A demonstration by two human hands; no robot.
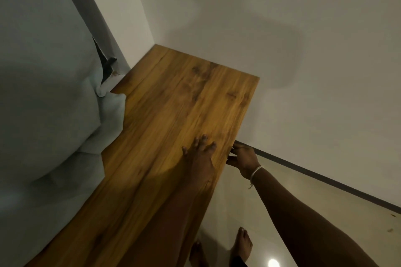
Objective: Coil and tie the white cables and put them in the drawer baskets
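Note:
No white cable, drawer or basket shows in the head view. A wooden top [173, 104] runs away from me toward the corner of the room. My left hand [201, 156] rests flat on it near its right edge, fingers spread. My right hand [243, 158] is just off that right edge, its fingers curled in against and under the edge. What they hold below the top is hidden. A thin white band circles my right wrist.
Pale grey-blue fabric [47, 93] hangs along the left and laps over the wooden top's left side. White walls close the corner behind. To the right lies a glossy floor [303, 197] with a dark skirting strip [325, 178]. My bare feet [244, 243] stand below.

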